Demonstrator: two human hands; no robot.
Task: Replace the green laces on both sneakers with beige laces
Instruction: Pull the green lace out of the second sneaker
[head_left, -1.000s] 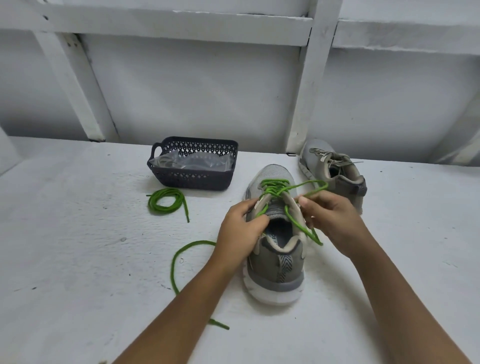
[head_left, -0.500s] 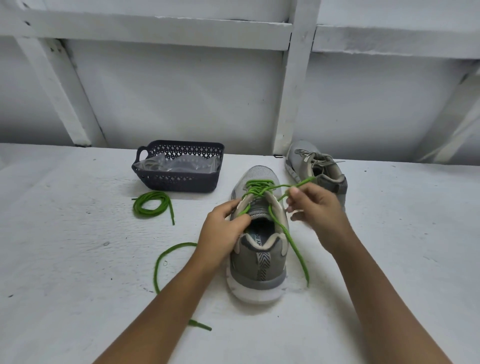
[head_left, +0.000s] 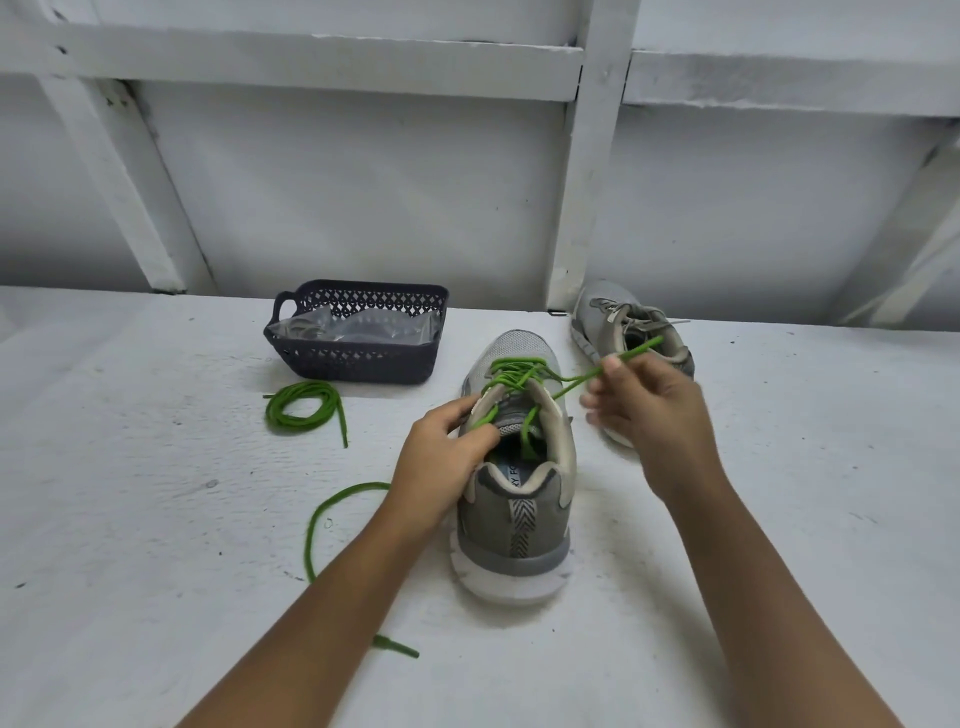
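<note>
One lace (head_left: 521, 371), left grip (head_left: 448, 448), right grip (head_left: 643, 404)

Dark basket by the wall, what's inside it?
Inside the dark basket lies crumpled clear plastic packaging; what it holds, and anything beneath it, is hidden by glare and the basket's wall.

I see soft, even, slightly cool light with no glare on the white surfaces; faint shadows hug the near sneaker (head_left: 514, 519) and the basket (head_left: 358, 358). Motion smears the right hand (head_left: 654, 415), and the wall beams (head_left: 311, 62) bow toward the frame edges
</note>
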